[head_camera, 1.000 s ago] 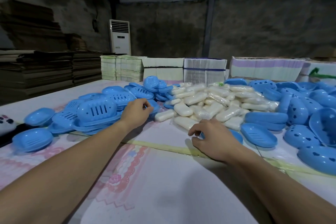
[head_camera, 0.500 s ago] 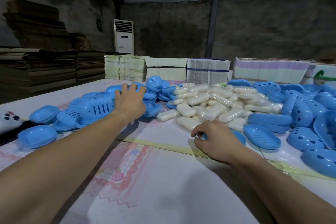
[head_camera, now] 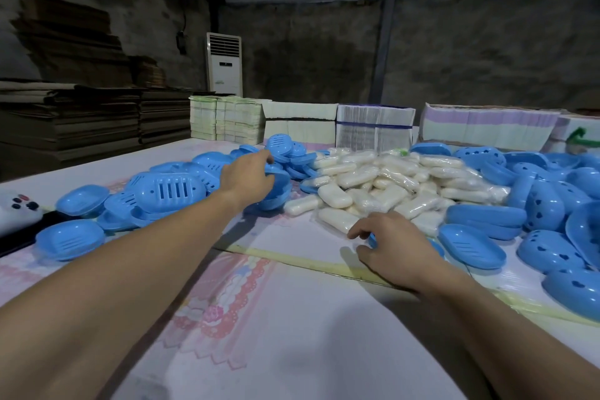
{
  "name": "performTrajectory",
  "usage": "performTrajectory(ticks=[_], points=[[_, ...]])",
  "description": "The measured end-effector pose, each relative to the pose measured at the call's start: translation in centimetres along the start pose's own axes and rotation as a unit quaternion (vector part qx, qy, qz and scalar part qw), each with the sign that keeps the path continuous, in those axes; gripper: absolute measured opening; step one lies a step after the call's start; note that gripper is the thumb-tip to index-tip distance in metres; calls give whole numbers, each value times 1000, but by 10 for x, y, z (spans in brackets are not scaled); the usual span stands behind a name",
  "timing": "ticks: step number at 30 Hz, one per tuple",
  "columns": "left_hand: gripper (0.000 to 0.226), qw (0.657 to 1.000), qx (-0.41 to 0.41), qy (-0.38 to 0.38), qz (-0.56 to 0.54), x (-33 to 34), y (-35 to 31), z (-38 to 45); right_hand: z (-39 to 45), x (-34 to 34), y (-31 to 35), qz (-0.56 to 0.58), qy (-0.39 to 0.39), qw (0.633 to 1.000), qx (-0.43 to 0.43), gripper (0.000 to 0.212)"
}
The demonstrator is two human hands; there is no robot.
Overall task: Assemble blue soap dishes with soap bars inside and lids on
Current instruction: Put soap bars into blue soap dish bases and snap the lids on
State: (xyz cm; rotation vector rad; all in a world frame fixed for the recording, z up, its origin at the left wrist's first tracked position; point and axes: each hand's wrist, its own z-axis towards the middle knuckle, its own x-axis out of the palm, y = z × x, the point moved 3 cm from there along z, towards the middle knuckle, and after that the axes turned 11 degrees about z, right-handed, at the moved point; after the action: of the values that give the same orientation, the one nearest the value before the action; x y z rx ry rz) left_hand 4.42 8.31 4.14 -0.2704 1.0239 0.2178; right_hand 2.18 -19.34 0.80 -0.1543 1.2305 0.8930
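A heap of wrapped white soap bars (head_camera: 386,177) lies mid-table. Left of it is a pile of blue slotted soap dish parts (head_camera: 168,188) and shallow blue trays (head_camera: 69,239). More blue trays (head_camera: 470,245) and blue lids with heart-shaped holes (head_camera: 545,204) lie on the right. My left hand (head_camera: 246,177) reaches into the left pile, its fingers curled over a blue dish part (head_camera: 276,193). My right hand (head_camera: 394,247) rests on the table before the soap and grips a blue dish (head_camera: 372,240), which it mostly hides.
A white remote-like device (head_camera: 16,208) lies at the table's left edge. Bundled stacks of flat white cartons (head_camera: 373,131) line the table's far side. Cardboard stacks (head_camera: 81,120) and a standing air conditioner (head_camera: 224,63) are behind. A patterned cloth (head_camera: 259,318) covers the near table.
My left hand left the big slotted part, opened, moved farther and to the right into the pile and curled over another blue part. The right hand stayed on its dish.
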Motion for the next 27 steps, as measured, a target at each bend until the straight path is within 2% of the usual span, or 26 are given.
performTrajectory(ticks=[4, 6, 7, 10, 11, 13, 15, 18, 22, 27], points=[[13, 988, 48, -86, -116, -14, -30, -21, 1, -6, -6, -1, -20, 1000, 24, 37], [10, 976, 76, -80, -188, -22, -49, -34, 1, -11, -10, -2, -36, 999, 38, 38], [11, 965, 89, -48, -240, -25, -58, -39, 1, -13, -12, -3, -45, 998, 46, 37], [16, 915, 139, 131, -355, -19, -82, -58, -1, -23, -20, 8, -72, 994, 79, 36], [18, 905, 156, 177, -355, -12, -86, -66, -2, -26, -24, 12, -77, 993, 92, 36], [19, 908, 181, 209, -316, 7, -87, -78, -5, -30, -31, 13, -81, 990, 117, 38], [21, 920, 202, 187, -278, 16, -82, -86, -7, -32, -36, 5, -82, 988, 134, 38], [36, 917, 201, 173, -297, 9, -66, -85, -6, -35, -40, 7, -83, 984, 158, 35], [66, 915, 225, 236, -238, 7, -58, -88, -7, -34, -44, 14, -42, 982, 184, 47], [75, 907, 233, 249, -248, 6, -60, -89, -9, -24, -41, -1, -3, 985, 175, 58]])
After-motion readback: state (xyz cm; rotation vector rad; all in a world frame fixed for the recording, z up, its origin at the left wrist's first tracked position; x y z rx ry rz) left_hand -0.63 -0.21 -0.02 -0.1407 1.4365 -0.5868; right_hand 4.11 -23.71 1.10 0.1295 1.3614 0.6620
